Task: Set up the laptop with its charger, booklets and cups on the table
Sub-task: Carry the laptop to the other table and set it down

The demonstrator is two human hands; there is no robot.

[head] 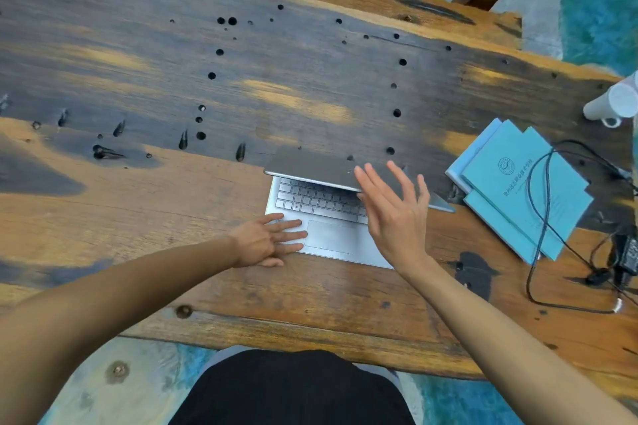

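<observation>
**Print on the booklets, too blurred to read**

The only print of any size sits on the top blue booklet (524, 183), one of a fanned pile at the right of the wooden table (172, 183). Its cover bears a round dark emblem near the upper edge and, below it, one line of dark characters running across the cover; they look like Chinese script, but blur keeps them from being read. Fainter lines lower on the cover are illegible. The laptop (321, 217) shows keys whose legends are too small to tell. The black charger brick (630, 254) carries a pale label, also unreadable.
</observation>
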